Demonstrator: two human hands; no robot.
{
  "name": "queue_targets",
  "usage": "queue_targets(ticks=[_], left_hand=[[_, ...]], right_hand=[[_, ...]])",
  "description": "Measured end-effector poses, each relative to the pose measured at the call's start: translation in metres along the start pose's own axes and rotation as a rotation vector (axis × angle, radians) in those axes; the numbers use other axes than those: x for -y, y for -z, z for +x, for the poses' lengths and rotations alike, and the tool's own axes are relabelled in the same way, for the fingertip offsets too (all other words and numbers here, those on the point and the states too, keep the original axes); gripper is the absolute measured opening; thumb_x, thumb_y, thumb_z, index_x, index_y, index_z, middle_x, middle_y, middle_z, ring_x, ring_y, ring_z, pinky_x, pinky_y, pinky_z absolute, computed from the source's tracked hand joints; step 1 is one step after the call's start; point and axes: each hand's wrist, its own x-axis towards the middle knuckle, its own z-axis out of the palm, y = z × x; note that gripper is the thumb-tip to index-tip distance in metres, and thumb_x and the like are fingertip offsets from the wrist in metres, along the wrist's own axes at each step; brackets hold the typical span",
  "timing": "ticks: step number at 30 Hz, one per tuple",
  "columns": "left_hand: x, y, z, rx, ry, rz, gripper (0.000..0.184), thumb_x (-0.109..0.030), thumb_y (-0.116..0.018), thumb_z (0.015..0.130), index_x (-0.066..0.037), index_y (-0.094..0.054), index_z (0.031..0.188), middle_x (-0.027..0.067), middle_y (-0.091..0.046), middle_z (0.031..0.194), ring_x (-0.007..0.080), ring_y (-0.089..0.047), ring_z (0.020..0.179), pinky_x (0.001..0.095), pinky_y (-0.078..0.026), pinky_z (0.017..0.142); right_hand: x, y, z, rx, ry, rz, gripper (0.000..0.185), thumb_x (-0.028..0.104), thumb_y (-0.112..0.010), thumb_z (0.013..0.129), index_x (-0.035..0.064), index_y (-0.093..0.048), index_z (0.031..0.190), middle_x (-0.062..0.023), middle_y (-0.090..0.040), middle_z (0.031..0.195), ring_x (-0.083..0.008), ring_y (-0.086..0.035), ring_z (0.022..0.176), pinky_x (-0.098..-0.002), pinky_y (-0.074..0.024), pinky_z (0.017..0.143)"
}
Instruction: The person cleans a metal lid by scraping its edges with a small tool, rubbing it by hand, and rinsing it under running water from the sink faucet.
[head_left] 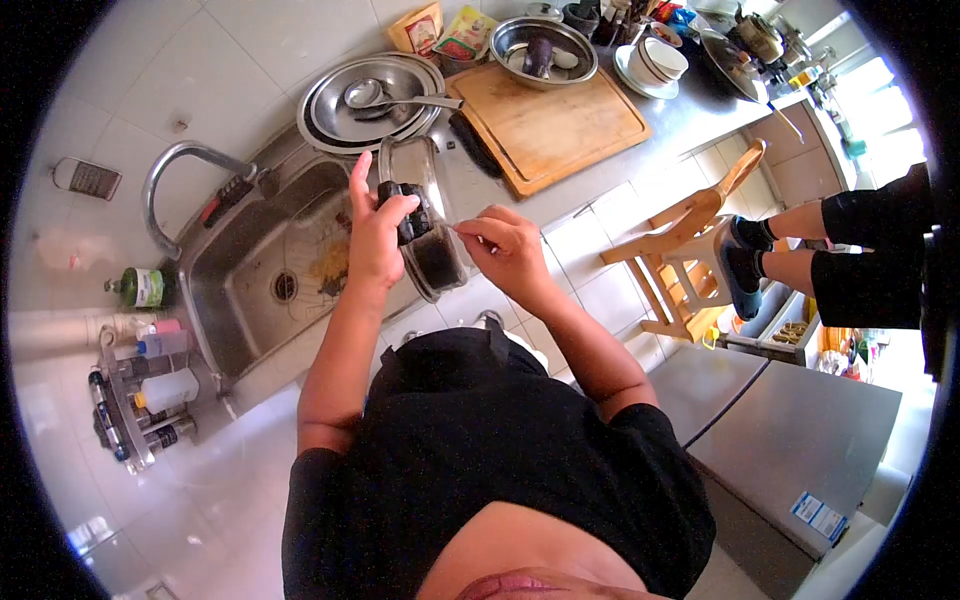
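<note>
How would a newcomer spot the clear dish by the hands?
Find the metal sink, then the wooden board to its right. Between them, near the left hand and right hand, is the clear dish. Unlike the steel bowls, it is see-through.

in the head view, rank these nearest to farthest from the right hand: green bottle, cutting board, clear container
From the right hand:
1. clear container, just to its left, by the fingertips
2. cutting board, ahead on the counter
3. green bottle, far left, beyond the sink
</note>
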Motion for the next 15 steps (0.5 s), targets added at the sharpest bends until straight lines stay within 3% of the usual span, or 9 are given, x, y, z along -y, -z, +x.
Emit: queue_targets(ticks=[3, 6, 8, 10, 15], left_hand=[[0.0, 0.006, 0.0, -0.01, 0.004, -0.01, 0.077, 0.003, -0.058, 0.074, -0.014, -0.027, 0.142, 0.0066, -0.055, 0.094, 0.0137, -0.056, 0.077, 0.0295, -0.051, 0.068], [0.003, 0.016, 0.006, -0.017, -0.02, -0.003, 0.074, 0.001, -0.058, 0.075, -0.015, -0.03, 0.141, 0.0069, -0.055, 0.098, 0.0153, -0.057, 0.079, 0.0317, -0.052, 0.069], [0.01, 0.023, 0.011, -0.042, -0.043, -0.002, 0.07, -0.001, -0.057, 0.075, -0.019, -0.034, 0.139, 0.0072, -0.055, 0.101, 0.018, -0.058, 0.08, 0.0351, -0.054, 0.069], [0.008, 0.021, 0.01, -0.053, -0.04, -0.05, 0.069, -0.002, -0.057, 0.075, -0.018, -0.035, 0.139, 0.007, -0.055, 0.099, 0.0181, -0.058, 0.08, 0.0357, -0.054, 0.068], [-0.001, 0.019, 0.012, -0.102, -0.009, -0.09, 0.068, -0.001, -0.057, 0.076, -0.015, -0.034, 0.138, 0.0072, -0.054, 0.101, 0.0174, -0.057, 0.082, 0.0348, -0.053, 0.071]], right_hand=[[0.008, 0.005, 0.005, 0.007, -0.067, -0.047, 0.01, -0.002, -0.068, 0.073, 0.0033, -0.068, 0.081, -0.0078, -0.056, 0.064, -0.0176, -0.055, 0.052, -0.0281, -0.0423, 0.047], [0.011, 0.0, 0.004, 0.104, 0.03, -0.018, 0.009, 0.0, -0.066, 0.072, 0.0041, -0.067, 0.08, -0.0101, -0.06, 0.069, -0.027, -0.06, 0.06, -0.034, -0.0485, 0.052], [0.005, -0.014, -0.006, 0.179, 0.162, -0.002, 0.02, 0.002, -0.066, 0.069, 0.0046, -0.066, 0.089, -0.0095, -0.057, 0.071, -0.0275, -0.059, 0.061, -0.0354, -0.049, 0.055], [0.001, -0.025, -0.011, 0.23, 0.373, -0.243, 0.025, 0.007, -0.064, 0.072, 0.0025, -0.064, 0.096, -0.0069, -0.054, 0.076, -0.0239, -0.058, 0.066, -0.0339, -0.0471, 0.055], [-0.002, -0.027, -0.016, 0.325, 0.61, -0.432, 0.03, 0.006, -0.062, 0.072, 0.0001, -0.061, 0.101, -0.0031, -0.046, 0.075, -0.0162, -0.052, 0.068, -0.0298, -0.0428, 0.054]])
